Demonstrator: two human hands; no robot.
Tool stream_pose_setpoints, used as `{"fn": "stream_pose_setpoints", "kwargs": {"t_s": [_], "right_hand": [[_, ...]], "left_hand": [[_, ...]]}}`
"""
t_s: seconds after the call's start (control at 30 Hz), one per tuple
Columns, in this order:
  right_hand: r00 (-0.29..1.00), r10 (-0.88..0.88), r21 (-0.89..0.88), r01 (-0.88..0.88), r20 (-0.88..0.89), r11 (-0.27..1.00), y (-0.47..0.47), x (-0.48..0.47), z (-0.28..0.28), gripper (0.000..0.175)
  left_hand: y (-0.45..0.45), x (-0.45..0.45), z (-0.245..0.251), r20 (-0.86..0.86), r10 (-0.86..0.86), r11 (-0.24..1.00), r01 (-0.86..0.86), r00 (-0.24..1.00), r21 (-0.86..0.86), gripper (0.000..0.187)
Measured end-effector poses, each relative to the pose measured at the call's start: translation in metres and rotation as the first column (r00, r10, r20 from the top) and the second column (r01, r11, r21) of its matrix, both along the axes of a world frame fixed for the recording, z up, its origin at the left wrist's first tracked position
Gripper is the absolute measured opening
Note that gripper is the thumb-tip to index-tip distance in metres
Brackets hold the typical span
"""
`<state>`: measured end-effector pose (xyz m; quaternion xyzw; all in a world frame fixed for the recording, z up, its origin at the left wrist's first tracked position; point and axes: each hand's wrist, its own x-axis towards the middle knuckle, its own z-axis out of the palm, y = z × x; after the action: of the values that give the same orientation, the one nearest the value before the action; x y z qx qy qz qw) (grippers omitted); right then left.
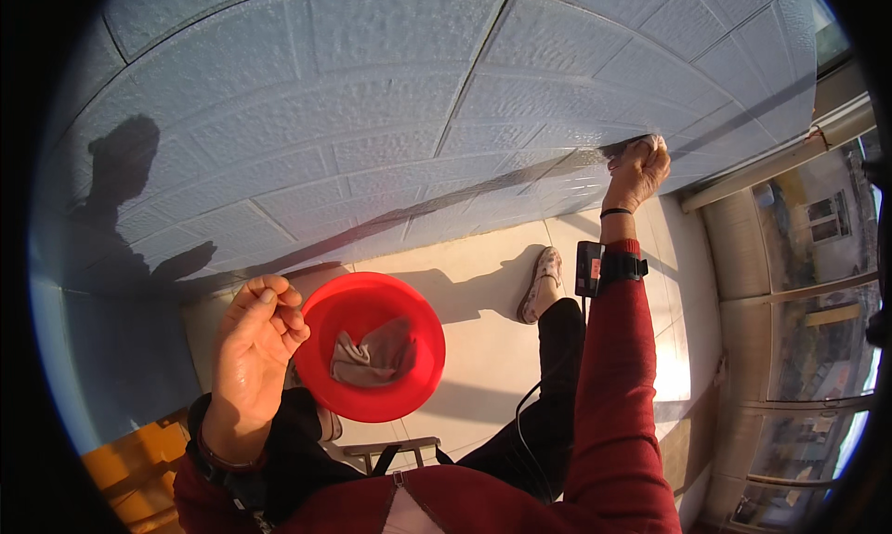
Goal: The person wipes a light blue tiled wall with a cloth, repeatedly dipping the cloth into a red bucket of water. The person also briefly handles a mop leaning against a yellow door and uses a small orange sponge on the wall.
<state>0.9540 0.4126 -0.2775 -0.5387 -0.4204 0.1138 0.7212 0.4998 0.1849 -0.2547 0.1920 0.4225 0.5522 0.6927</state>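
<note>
My right hand point(637, 172) presses a bunched, light-coloured cloth point(654, 142) against the blue-grey, brick-patterned wall point(390, 109); most of the cloth is hidden by the fingers. The wall looks wet and shiny just left of that hand. My left hand point(261, 339) is raised, palm up, with its fingers curled and nothing seen in it. Beside it, on the pale tiled floor, stands a red plastic basin point(428, 332). A greyish-brown wet cloth point(373, 356) lies inside the basin; how much water is there I cannot tell.
Below me is part of a folding stool's metal frame point(425, 442). My shoe point(547, 276) rests near the wall's foot. Windows point(815, 339) line the right side, and an orange wooden piece point(139, 464) stands at lower left. A cable point(521, 422) hangs from the device on my right forearm.
</note>
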Motion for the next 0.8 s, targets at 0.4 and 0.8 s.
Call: {"fn": "stream_pose_setpoints", "kwargs": {"t_s": [0.4, 0.8], "right_hand": [[0.843, -0.034, 0.149, -0.055, 0.537, 0.987, -0.037, -0.099, -0.057, 0.012], [0.816, 0.522, -0.496, -0.356, 0.247, 0.792, -0.101, -0.139, -0.166, 0.013]], "left_hand": [[0.002, 0.007, 0.005, -0.035, 0.016, 0.998, -0.018, 0.999, -0.063, 0.013], [0.017, -0.015, -0.132, -0.501, -0.253, 0.967, 0.218, 0.827, -0.129, 0.038]]}}
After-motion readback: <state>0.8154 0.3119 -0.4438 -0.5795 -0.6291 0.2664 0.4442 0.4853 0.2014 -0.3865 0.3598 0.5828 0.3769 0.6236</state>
